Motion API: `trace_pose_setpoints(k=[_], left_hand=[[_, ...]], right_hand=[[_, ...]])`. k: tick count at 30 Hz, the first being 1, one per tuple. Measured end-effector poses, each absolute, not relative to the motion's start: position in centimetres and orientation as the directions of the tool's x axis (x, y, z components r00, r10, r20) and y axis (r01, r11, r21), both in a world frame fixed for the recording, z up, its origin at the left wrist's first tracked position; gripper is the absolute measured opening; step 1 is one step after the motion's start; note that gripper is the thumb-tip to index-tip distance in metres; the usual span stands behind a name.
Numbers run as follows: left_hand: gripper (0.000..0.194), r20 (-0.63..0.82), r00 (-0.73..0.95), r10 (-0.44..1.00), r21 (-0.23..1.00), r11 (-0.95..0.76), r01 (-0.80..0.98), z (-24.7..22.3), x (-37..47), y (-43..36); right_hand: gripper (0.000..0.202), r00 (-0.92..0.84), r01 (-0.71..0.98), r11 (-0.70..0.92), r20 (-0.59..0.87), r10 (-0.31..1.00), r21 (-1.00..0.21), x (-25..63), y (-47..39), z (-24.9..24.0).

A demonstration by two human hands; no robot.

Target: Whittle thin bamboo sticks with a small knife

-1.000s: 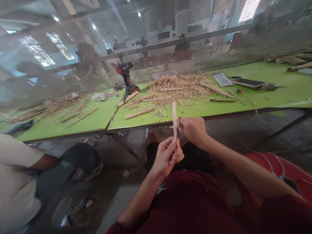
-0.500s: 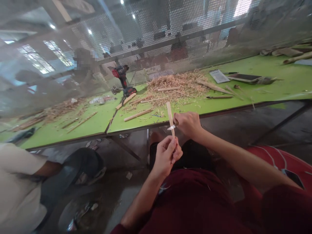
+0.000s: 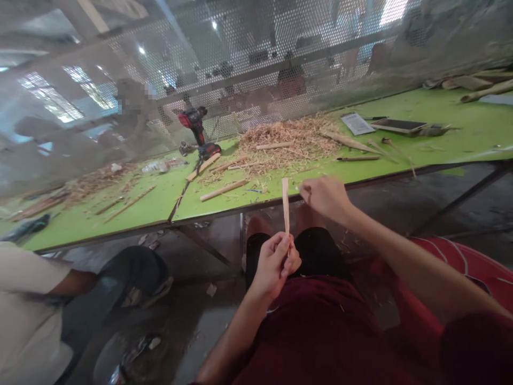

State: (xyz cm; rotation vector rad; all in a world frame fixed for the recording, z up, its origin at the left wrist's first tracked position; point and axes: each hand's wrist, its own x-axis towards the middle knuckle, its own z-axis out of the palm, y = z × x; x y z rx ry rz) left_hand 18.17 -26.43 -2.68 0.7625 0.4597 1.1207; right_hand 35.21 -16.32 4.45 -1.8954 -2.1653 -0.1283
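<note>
My left hand (image 3: 273,264) is closed, thumb and fingers pinching the lower end of a thin pale wooden strip (image 3: 286,206). The strip stands nearly upright, its wider end at the top, just before the table edge. To the right and apart from it, my right hand (image 3: 326,198) is a fist blurred by motion. It is wrapped round a small knife, whose blade showed half a second ago and is now almost entirely hidden.
Wood shavings (image 3: 288,140) are heaped on the green table (image 3: 449,115). A cordless drill (image 3: 197,131), wooden sticks (image 3: 223,190) and a phone-like device (image 3: 399,125) lie or stand there. A perforated screen runs behind. A person in a light shirt (image 3: 30,299) sits at left.
My right hand has moved right and slightly up, taking the knife off the strip. The strip has tilted more upright in my left hand. The view has shifted slightly.
</note>
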Motion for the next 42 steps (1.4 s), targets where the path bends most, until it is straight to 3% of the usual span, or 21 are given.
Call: trace_pose_setpoints(k=[5, 10, 13, 18, 23, 28, 30, 36, 40, 42], left_hand=[[0.038, 0.009, 0.333, 0.943, 0.802, 0.192, -0.566, -2.7, 18.3, -26.4], [0.04, -0.016, 0.267, 0.964, 0.906, 0.127, -0.404, -2.3, 18.2, -26.3], [0.042, -0.033, 0.27, 0.962, 0.934, 0.126, -0.334, -1.8, 18.1, -26.6], [0.044, -0.076, 0.373, 0.925, 0.931, 0.2, -0.305, -1.5, 18.6, -28.0], [0.042, -0.062, 0.264, 0.962, 0.929, 0.152, -0.336, -2.1, 18.6, -27.6], [0.045, -0.037, 0.201, 0.979, 0.941, 0.102, -0.324, -2.2, 18.3, -26.8], [0.047, -0.029, 0.201, 0.979, 0.946, 0.092, -0.312, -2.2, 18.3, -26.8], [0.045, 0.001, 0.183, 0.983, 0.953, 0.054, -0.297, -2.2, 18.2, -26.8], [0.043, 0.002, 0.174, 0.985, 0.949, 0.053, -0.309, -2.0, 17.9, -26.8], [0.044, -0.024, 0.201, 0.979, 0.945, 0.087, -0.314, -2.0, 18.1, -27.4]], right_hand=[[0.033, -0.285, 0.956, 0.292, 0.139, 0.948, -0.029, 32.9, -20.6, 2.6], [0.041, -0.301, 0.953, 0.302, 0.206, 0.931, 0.028, 32.4, -19.9, 2.8], [0.038, -0.262, 0.965, 0.261, 0.213, 0.941, 0.033, 32.7, -17.8, 3.3], [0.036, -0.057, 0.998, 0.056, 0.244, 0.968, 0.011, 35.4, -13.2, 5.8], [0.037, -0.099, 0.993, 0.117, 0.349, 0.932, -0.031, 36.4, -14.9, 6.0], [0.026, -0.282, 0.959, 0.278, 0.079, 0.956, 0.058, 33.8, -20.4, 3.3], [0.027, -0.318, 0.946, 0.314, 0.038, 0.947, 0.077, 33.1, -21.1, 2.8], [0.038, -0.366, 0.931, 0.351, 0.243, 0.898, 0.103, 32.8, -19.4, 2.8], [0.036, -0.397, 0.917, 0.375, 0.226, 0.89, 0.135, 32.5, -18.0, 3.0], [0.036, -0.32, 0.946, 0.3, 0.21, 0.924, 0.123, 32.9, -16.5, 3.6]])
